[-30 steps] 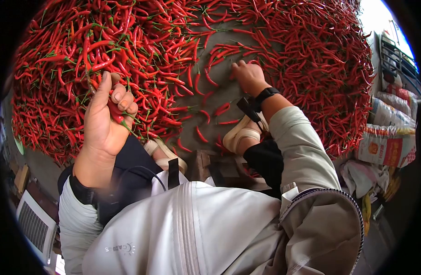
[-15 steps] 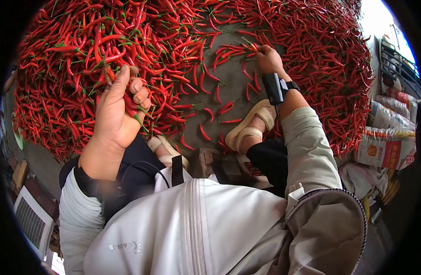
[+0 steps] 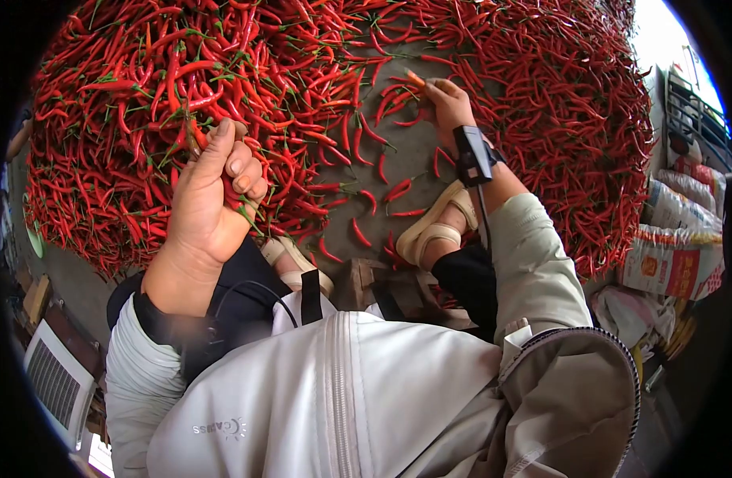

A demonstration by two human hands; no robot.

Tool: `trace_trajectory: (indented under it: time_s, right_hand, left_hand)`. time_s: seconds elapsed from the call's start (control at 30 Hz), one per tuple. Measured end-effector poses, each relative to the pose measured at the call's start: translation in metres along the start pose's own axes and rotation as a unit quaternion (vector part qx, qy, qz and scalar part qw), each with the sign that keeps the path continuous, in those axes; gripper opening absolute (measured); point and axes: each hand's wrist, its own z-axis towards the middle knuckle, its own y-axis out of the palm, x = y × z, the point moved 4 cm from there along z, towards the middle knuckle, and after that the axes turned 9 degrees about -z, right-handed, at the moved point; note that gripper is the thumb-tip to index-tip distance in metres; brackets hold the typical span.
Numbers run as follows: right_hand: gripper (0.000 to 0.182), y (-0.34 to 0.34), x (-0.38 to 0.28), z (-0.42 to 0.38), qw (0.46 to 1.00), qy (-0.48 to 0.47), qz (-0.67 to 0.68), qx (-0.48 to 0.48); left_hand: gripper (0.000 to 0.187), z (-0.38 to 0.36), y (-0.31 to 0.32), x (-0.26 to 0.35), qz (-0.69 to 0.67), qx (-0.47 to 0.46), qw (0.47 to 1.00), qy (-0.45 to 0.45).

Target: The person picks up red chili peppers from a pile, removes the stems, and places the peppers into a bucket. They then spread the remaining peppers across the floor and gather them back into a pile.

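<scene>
My left hand [image 3: 215,187] is closed around red chili peppers at the edge of the large left heap [image 3: 103,167]. A dull reddish-brown chili [image 3: 195,135] sticks out past the thumb, and a green stem shows below the curled fingers. My right hand [image 3: 447,105] pinches an orange-red chili [image 3: 414,78] between thumb and fingertips, over the gap between the heaps. Just left of that hand, a small cluster of red chilies [image 3: 392,99] lies on the grey floor [image 3: 346,263].
A second, darker red chili heap [image 3: 573,135] spreads to the right. Loose chilies lie between my sandalled feet. A low wooden stool [image 3: 374,283] is beneath me. Printed sacks [image 3: 673,259] stand at the right edge, and a white grille panel [image 3: 59,374] at lower left.
My right hand has shifted left, with an orange-red chili now clear at its fingertips. The fingers of my left hand have curled in further around the chilies.
</scene>
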Motion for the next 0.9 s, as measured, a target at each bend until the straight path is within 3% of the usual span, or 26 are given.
trace_trajectory:
  time_s: [0.07, 0.2, 0.27, 0.37, 0.4, 0.47, 0.5, 0.53, 0.6, 0.67, 0.73, 0.8, 0.83, 0.87, 0.9]
  right_hand:
    - [0.014, 0.024, -0.037, -0.022, 0.936, -0.013, 0.351, 0.021]
    - [0.011, 0.087, -0.125, -0.096, 0.894, -0.068, 0.418, -0.144]
    - [0.013, 0.108, -0.149, -0.134, 0.888, -0.127, 0.368, -0.245]
    - [0.014, 0.126, -0.150, -0.158, 0.840, -0.111, 0.444, -0.293]
    - [0.015, 0.125, -0.136, -0.155, 0.866, -0.117, 0.406, -0.268]
    - [0.023, 0.141, -0.087, -0.148, 0.909, -0.105, 0.226, -0.334]
    - [0.027, 0.158, -0.047, -0.153, 0.893, -0.214, 0.046, -0.392]
    - [0.033, 0.174, -0.008, -0.159, 0.834, -0.314, -0.137, -0.433]
    - [0.051, 0.178, 0.047, -0.180, 0.675, -0.212, -0.407, -0.578]
    - [0.056, 0.180, 0.123, -0.171, 0.678, -0.198, -0.411, -0.576]
    - [0.058, 0.153, 0.110, -0.143, 0.763, -0.174, -0.388, -0.486]
    - [0.055, 0.119, 0.075, -0.096, 0.768, -0.164, -0.490, -0.378]
    - [0.050, 0.102, 0.095, -0.054, 0.776, -0.231, -0.509, -0.293]
    - [0.036, 0.064, 0.036, -0.048, 0.783, -0.038, -0.559, -0.269]
    - [0.036, 0.035, 0.024, -0.032, 0.793, -0.075, -0.603, -0.049]
  left_hand:
    - [0.018, 0.001, -0.002, -0.002, 0.003, 0.013, 1.000, -0.005]
    - [0.021, 0.001, 0.005, -0.002, 0.067, 0.018, 0.998, -0.005]
    - [0.019, -0.001, 0.010, 0.000, 0.095, 0.052, 0.994, 0.013]
    - [0.016, -0.004, 0.004, 0.004, 0.127, 0.086, 0.987, 0.051]
    - [0.014, -0.006, 0.000, 0.008, 0.133, 0.086, 0.985, 0.072]
    - [0.010, -0.002, -0.002, 0.015, 0.047, 0.038, 0.995, 0.076]
    - [0.012, -0.002, 0.004, 0.019, 0.033, 0.017, 0.997, 0.073]
    - [0.016, -0.003, 0.009, 0.023, 0.018, -0.006, 0.997, 0.073]
    - [0.019, -0.005, 0.013, 0.025, 0.013, -0.009, 0.997, 0.070]
    - [0.022, -0.006, 0.015, 0.027, 0.009, -0.011, 0.997, 0.072]
    - [0.022, -0.007, 0.015, 0.024, -0.011, -0.014, 0.998, 0.059]
    - [0.023, -0.008, 0.011, 0.024, 0.015, -0.006, 0.998, 0.058]
    - [0.022, -0.008, 0.011, 0.024, 0.014, -0.003, 0.998, 0.060]
    - [0.021, -0.007, 0.012, 0.025, 0.012, -0.001, 0.998, 0.063]
    - [0.021, -0.007, 0.011, 0.026, 0.012, -0.004, 0.998, 0.064]
